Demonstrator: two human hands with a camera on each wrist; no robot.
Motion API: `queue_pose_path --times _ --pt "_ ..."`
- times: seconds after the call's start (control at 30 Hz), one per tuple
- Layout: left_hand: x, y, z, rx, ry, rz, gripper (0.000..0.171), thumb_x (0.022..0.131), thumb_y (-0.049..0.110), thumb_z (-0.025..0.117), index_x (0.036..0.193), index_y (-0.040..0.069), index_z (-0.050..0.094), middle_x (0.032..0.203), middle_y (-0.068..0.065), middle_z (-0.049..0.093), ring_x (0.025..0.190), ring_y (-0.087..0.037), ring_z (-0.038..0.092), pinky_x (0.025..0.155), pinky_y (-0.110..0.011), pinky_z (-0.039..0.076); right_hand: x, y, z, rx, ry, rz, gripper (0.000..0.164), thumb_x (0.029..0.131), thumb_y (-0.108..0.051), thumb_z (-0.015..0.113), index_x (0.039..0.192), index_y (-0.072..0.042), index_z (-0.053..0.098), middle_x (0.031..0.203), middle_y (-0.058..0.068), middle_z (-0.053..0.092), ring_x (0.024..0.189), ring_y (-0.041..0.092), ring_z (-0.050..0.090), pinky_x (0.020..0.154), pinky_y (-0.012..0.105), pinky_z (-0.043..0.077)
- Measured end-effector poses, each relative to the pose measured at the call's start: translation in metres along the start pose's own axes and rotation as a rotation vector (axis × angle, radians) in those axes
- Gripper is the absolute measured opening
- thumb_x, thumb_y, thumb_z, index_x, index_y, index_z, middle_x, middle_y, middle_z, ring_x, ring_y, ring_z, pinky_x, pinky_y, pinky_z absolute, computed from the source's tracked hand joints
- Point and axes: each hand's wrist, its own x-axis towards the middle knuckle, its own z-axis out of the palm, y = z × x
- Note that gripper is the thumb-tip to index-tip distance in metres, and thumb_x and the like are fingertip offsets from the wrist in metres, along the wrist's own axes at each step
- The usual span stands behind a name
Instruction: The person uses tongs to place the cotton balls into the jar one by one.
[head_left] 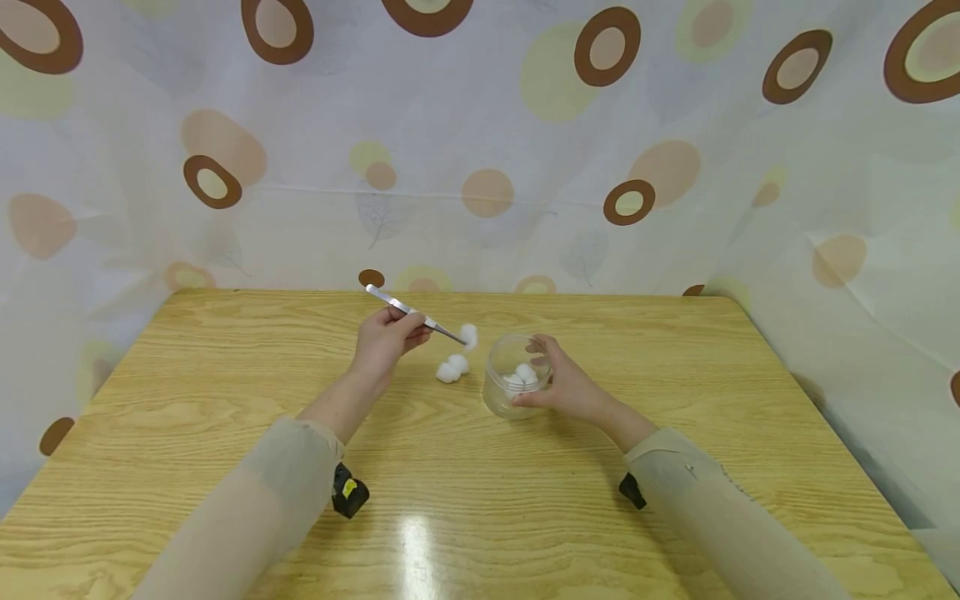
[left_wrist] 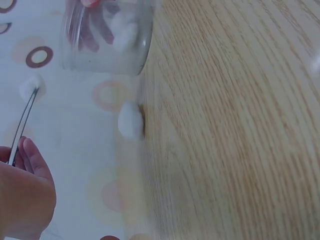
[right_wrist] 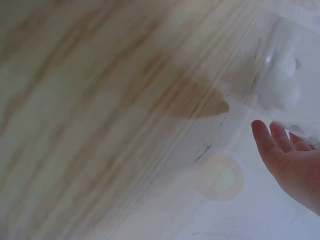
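My left hand (head_left: 384,340) pinches metal tweezers (head_left: 411,312) whose tips grip a white cotton ball (head_left: 468,335). In the left wrist view the tweezers (left_wrist: 24,122) carry that ball (left_wrist: 31,88) above table height. My right hand (head_left: 572,385) holds a clear round jar (head_left: 498,403) by its right side, thumb near the front rim and fingers behind. Several cotton balls (head_left: 526,373) lie inside the jar. On the table, between the left hand and the jar, sit two more cotton balls (head_left: 448,372) side by side. The right wrist view shows the fingers (right_wrist: 265,140) against the jar wall.
A wooden table (head_left: 465,517) spreads under both arms. Behind it and at the sides hangs a patterned curtain (head_left: 480,125). Black wrist devices (head_left: 349,492) show beneath the sleeves.
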Motion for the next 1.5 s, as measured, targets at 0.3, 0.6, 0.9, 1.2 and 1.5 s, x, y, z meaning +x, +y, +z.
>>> queue_pose_path --times 0.3,0.6,0.9,1.2,1.5 --pt "-0.002 0.004 0.019 -0.02 -0.029 0.005 0.013 0.09 0.001 0.055 0.081 0.006 0.046 0.074 0.001 0.06 0.066 -0.006 0.063 0.071 -0.014 0.057 0.0 0.001 0.0 0.007 -0.001 -0.002 0.1 0.075 -0.03 0.079 0.145 -0.003 0.013 0.147 0.019 0.028 0.134 0.037 0.033 0.102 0.051 0.041" --pt "-0.002 0.004 0.037 -0.029 -0.053 0.008 0.014 0.09 0.001 0.055 0.08 0.006 0.047 0.075 0.0 0.06 0.068 -0.007 0.063 0.072 -0.015 0.057 0.001 0.003 0.0 -0.002 0.002 0.006 0.099 0.076 -0.029 0.078 0.145 -0.002 0.012 0.147 0.019 0.028 0.134 0.037 0.033 0.103 0.051 0.041" --pt "-0.001 -0.002 0.053 -0.056 -0.073 0.012 0.015 0.09 0.0 0.055 0.079 0.006 0.048 0.073 0.0 0.06 0.065 -0.006 0.062 0.069 -0.015 0.057 0.0 0.002 -0.001 0.005 0.014 -0.018 0.097 0.076 -0.027 0.078 0.143 0.001 0.014 0.145 0.023 0.03 0.132 0.04 0.035 0.101 0.052 0.042" --pt "0.001 -0.008 0.062 -0.076 -0.055 -0.012 0.017 0.088 -0.001 0.057 0.077 0.006 0.047 0.075 -0.002 0.06 0.064 -0.007 0.062 0.067 -0.016 0.057 0.0 -0.001 -0.001 0.023 -0.001 0.023 0.099 0.075 -0.03 0.079 0.145 -0.003 0.014 0.149 0.019 0.025 0.135 0.036 0.033 0.1 0.049 0.043" --pt "0.001 -0.01 0.062 -0.054 -0.043 -0.018 0.013 0.088 0.0 0.058 0.081 0.006 0.048 0.074 -0.001 0.06 0.064 -0.006 0.062 0.068 -0.016 0.057 0.001 0.001 -0.001 0.026 0.0 0.024 0.1 0.076 -0.028 0.078 0.145 -0.002 0.012 0.149 0.02 0.025 0.135 0.037 0.033 0.101 0.05 0.043"
